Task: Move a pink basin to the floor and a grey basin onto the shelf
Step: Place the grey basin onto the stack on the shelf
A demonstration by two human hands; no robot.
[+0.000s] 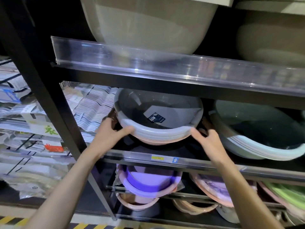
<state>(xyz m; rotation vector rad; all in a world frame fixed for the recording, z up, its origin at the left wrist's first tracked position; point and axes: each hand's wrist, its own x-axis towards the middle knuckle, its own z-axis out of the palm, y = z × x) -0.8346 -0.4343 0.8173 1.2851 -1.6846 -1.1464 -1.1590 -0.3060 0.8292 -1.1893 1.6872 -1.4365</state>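
Grey basin (158, 129) between cupped hands

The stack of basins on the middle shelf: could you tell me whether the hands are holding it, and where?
Yes. The left hand and right hand grip the stack of basins, grey on top, pink beneath, at opposite sides of its front rim.

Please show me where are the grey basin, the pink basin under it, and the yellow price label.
grey basin (158, 131): head view, on its front rim.
pink basin (158, 140): head view, on the pink edge below the grey rim.
yellow price label (158, 158): head view, label middle.
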